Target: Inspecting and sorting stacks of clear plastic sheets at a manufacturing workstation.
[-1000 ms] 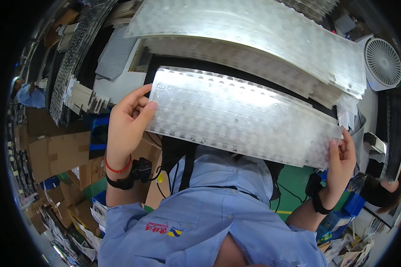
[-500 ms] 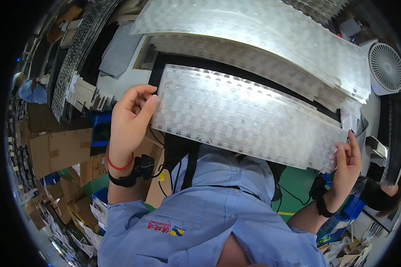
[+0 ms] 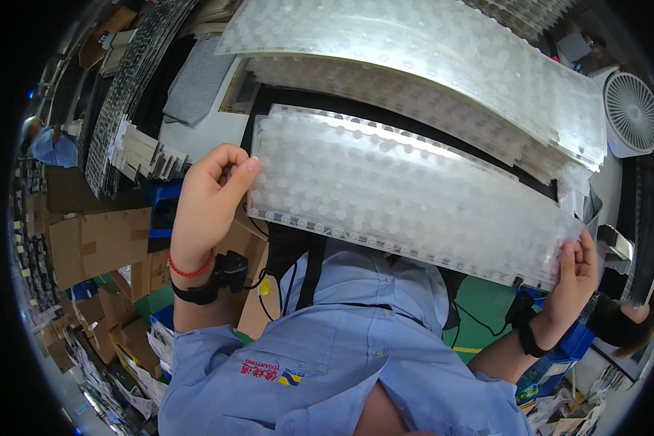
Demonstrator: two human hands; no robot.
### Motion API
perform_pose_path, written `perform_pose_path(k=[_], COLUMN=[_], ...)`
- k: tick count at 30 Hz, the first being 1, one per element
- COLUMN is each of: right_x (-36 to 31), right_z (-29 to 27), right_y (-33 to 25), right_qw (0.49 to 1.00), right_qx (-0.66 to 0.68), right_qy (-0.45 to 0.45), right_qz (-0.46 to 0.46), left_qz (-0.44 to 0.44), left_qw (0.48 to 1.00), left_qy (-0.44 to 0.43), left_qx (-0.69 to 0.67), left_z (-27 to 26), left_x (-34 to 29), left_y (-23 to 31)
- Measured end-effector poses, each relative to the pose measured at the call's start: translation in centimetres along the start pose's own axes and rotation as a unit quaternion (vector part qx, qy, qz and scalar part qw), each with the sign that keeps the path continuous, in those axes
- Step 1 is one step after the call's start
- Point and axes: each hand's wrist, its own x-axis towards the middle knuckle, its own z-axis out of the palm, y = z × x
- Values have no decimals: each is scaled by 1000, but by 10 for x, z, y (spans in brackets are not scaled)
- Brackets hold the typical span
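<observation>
The clear plastic sheet [image 3: 400, 196] is in the middle of the frame, long and narrow, and it slopes down from left to right. Its surface carries many round spots, and a row of small rings goes along its lower edge. The left hand [image 3: 209, 200], at the left of the centre, grasps this sheet by its left edge, between the thumb and the curled fingers. The right hand [image 3: 578, 269], at the right of the frame, pinches the other end of the same sheet, with the thumb on its face. A second layer shows along the upper edge, so perhaps more than one sheet is held, but the glare makes this difficult to tell.

Above it, a large stack of similar sheets [image 3: 414, 73] fills the top of the frame. In the upper right stands a white fan [image 3: 632, 109]. In the upper left lies a grey cloth [image 3: 196, 91], beside a pile of dark perforated strips [image 3: 134, 80]. At the left of the frame there is a brown cardboard box [image 3: 102, 247], and above it, near the rim, a co-worker in blue [image 3: 54, 147]. The person wears a light blue shirt [image 3: 327, 352], at the bottom of the frame, and a red bracelet [image 3: 189, 272] on the left wrist.
</observation>
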Motion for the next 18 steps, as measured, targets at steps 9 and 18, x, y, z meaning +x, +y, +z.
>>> perform_pose_path(k=[9,18], right_x=[13,10], right_z=[5,11], right_y=[7,13], right_qw=[998,997], right_qx=[-50,-72], right_qy=[-33,-9], right_qz=[24,20], left_qz=[-14,20], left_qw=[999,993], left_qy=[-2,22], left_qx=[31,118], left_z=[7,12], left_x=[7,6], left_y=[5,6])
